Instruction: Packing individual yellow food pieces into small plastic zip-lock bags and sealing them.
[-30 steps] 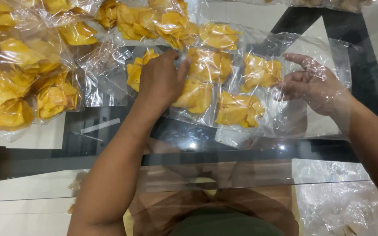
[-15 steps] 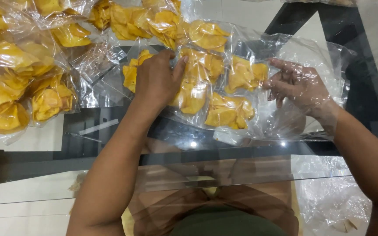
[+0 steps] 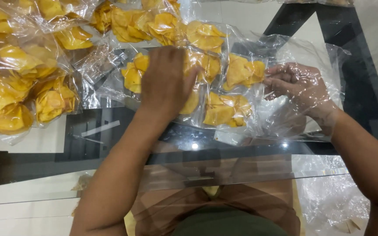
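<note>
The left hand (image 3: 168,83) lies flat, palm down, with its fingers spread a little, pressing on small clear packets of yellow chips (image 3: 197,83) in the middle of the glass bench (image 3: 110,131). It does not grip anything; it just rests on top of them. The right hand (image 3: 300,85) is inside a big clear plastic bag (image 3: 302,57) that lies on the bench to the right. Its fingers are bent and close together, and the tips touch one small packet (image 3: 243,72) just beside them; I cannot tell if it has pinched that packet or only touches it. Another small packet (image 3: 224,111) lies nearer to the person, between the two hands. On the far left sits a big pile of fuller chip bags (image 3: 18,83), and more chip bags (image 3: 141,22) lie along the far side. Through the glass you can see the dark frame (image 3: 364,87) of the bench, and more crumpled clear plastic (image 3: 333,205) lies low down on the near right.
</note>
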